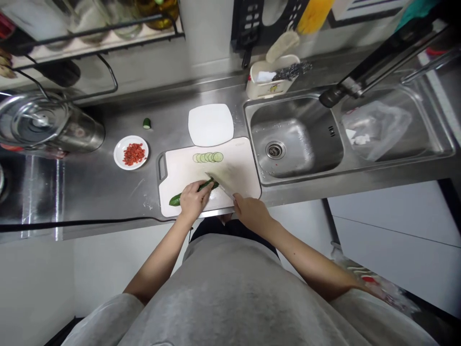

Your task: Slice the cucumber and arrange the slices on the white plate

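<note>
A dark green cucumber [175,200] lies slantwise on the white cutting board [248,163]. My left hand [193,199] is closed over its middle and presses it to the board. In my right hand [251,211] is the handle of a kitchen knife [224,182]; the handle itself is mostly covered by my fingers. The blade, somewhat blurred, reaches up and left to the cucumber's right end, close to my left fingertips. Above it on the board, several thin cucumber slices [208,157] lie overlapped in a row.
Behind the board sits a white square plate [211,125]. To the left are a round plate [120,157] of chopped red pieces and a cucumber end [146,123]. A steel sink [298,139] adjoins the board's right side. A black cable [90,222] runs along the counter's front edge.
</note>
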Tool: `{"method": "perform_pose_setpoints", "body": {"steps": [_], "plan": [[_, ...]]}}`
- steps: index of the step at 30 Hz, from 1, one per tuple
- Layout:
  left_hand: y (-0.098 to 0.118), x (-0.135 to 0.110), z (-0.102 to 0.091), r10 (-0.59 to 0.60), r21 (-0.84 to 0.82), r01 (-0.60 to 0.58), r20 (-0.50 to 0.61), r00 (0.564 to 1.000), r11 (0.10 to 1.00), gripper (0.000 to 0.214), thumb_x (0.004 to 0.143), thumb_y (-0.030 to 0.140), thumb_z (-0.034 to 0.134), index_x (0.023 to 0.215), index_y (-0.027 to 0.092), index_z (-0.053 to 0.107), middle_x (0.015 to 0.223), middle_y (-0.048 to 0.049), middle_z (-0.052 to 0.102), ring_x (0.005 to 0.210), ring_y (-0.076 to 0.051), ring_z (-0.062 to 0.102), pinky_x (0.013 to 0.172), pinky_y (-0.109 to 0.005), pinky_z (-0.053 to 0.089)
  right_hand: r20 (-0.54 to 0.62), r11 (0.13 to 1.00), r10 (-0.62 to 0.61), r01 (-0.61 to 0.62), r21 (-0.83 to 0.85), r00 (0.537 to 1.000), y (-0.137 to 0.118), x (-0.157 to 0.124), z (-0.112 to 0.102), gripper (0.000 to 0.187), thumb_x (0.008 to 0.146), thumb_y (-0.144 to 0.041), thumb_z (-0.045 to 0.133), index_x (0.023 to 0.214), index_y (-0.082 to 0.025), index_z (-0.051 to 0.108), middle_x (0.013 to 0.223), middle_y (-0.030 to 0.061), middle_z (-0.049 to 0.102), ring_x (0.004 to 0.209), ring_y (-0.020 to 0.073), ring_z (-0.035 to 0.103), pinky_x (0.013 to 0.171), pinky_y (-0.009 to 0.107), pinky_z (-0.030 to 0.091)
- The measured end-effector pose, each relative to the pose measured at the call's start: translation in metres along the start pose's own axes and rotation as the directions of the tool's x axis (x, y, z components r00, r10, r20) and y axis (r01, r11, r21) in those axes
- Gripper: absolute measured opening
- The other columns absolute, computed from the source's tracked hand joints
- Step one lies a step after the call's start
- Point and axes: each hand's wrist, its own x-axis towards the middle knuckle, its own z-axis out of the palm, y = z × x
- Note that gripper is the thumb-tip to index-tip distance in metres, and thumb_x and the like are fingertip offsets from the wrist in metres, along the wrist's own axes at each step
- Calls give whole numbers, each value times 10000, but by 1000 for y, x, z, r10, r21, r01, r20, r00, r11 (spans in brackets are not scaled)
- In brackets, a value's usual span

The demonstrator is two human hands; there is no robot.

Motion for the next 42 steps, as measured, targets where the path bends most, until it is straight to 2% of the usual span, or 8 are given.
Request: {"method": "perform_pose_setpoints", "body": {"steps": [6,15,21,26,36,42], "plan": [[-1,2,0,17,-15,-17,-3,1000,1000,271,891,325,540,1118,311,688,1080,-47,669,926,-192,600,782,-310,450,-26,1000,2,-3,-7,1000,-2,-2,-3,255,967,-266,289,1116,-170,472,837,102,682,797,244,672,637,282,430],[-3,1,1,37,-17,-37,11,999,999,277,895,326,536,1132,317,679,1083,-47,666,934,-185,599,796,-311,450,18,1000,-5,5,-10,1000,-2,-4,-9,277,964,-285,336,1168,-155,471,856,120,681,841,245,670,667,277,433],[-3,2,0,34,-28,-33,20,999,999,280,895,318,532,1134,312,677,1088,-51,663,952,-188,595,805,-315,454,57,999,-2,4,-32,998,-3,-5,-12,296,960,-240,296,1185,-157,470,858,128,680,841,254,669,657,293,437],[-4,2,0,40,-22,-39,10,999,999,254,890,312,541,1089,296,696,1079,-46,666,937,-187,591,798,-311,450,48,1000,-4,5,-27,999,-6,-6,-10,278,949,-194,298,1169,-173,467,844,111,684,814,243,673,650,285,441],[-3,0,2,67,-2,-67,-7,998,998,261,877,298,552,1097,286,691,1080,-51,657,919,-188,582,799,-309,444,35,999,20,-19,-48,999,-9,-4,-4,214,961,-224,334,1116,-170,471,842,119,688,804,243,685,633,281,465],[-4,0,3,47,-7,-47,27,999,999,249,886,319,530,1058,277,704,1078,-68,649,921,-195,582,797,-325,436,58,999,26,-24,-28,998,-14,-4,-4,275,933,-143,339,1176,-148,468,861,142,696,840,244,689,646,283,479]]}}
